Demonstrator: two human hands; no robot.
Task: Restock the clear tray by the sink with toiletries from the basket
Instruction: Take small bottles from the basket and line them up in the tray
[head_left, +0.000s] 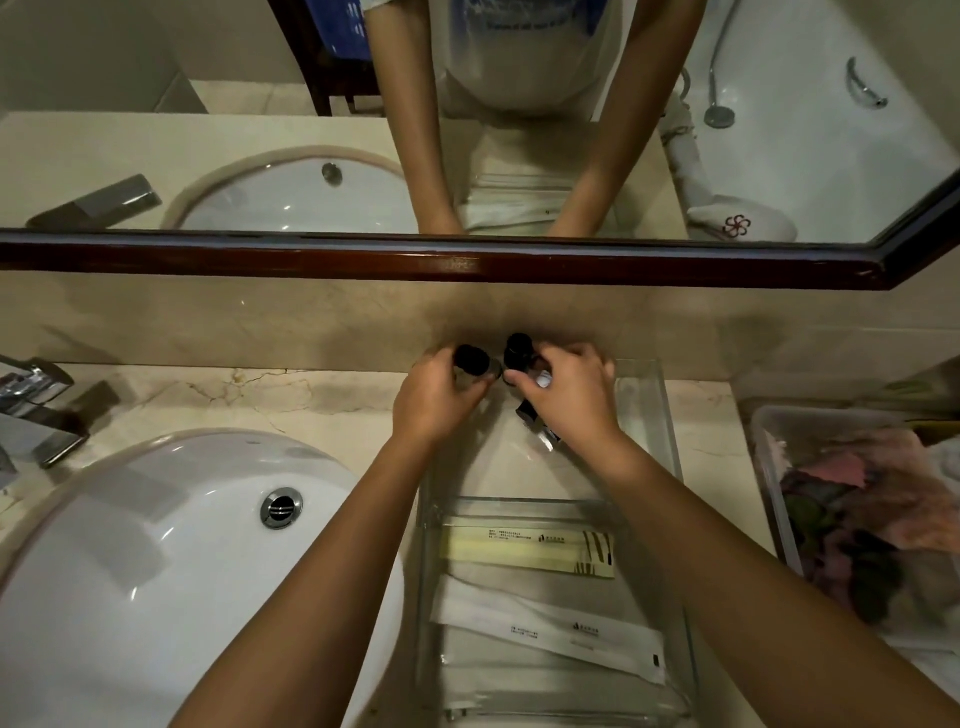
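A clear tray (657, 415) lies on the marble counter to the right of the sink (156, 545). In its near half lie a yellow packet (524, 551) and white sachets (545, 631). At its far end my left hand (434, 400) grips a small black-capped bottle (470, 357). My right hand (566, 395) grips a second black-capped bottle (518, 349) beside it. Under my right hand lies a third dark-capped bottle (535, 421), partly hidden. The basket (769, 467), a translucent bin of pink and dark items, stands at the right edge.
A chrome tap (36, 410) is at the left edge. A wood-framed mirror (467, 262) runs along the wall just behind the tray. It reflects my arms, the sink and a bathtub.
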